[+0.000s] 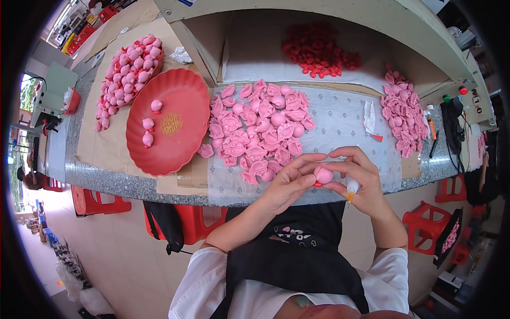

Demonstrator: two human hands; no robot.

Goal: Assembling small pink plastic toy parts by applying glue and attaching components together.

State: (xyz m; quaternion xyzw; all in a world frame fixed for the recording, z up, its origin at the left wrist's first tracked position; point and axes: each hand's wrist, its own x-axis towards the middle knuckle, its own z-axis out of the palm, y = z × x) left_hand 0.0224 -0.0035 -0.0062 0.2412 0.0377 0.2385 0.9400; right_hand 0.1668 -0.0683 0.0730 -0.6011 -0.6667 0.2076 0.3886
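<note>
Close to the table's front edge, my left hand (289, 181) and my right hand (362, 179) pinch one round pink piece with a red part (324, 175) between their fingertips. Tucked in my right hand as well is a small white glue bottle (352, 185), its yellow-orange nozzle pointing down toward me. Left of my hands spreads a heap of pink molded pieces (257, 125), some round, some with ruffled edges. A scalloped red plate (170, 154) lies farther left, bearing 3 pink pieces with red parts.
A pile of pink-and-red pieces (130, 69) stands behind the plate. Small red pieces (321, 50) lie under the shelf (340, 13). More pink pieces (404, 117) sit at the right, near an orange-handled tool (431, 127). White paper (369, 117) rests mid-table; red stools (427, 226) stand below.
</note>
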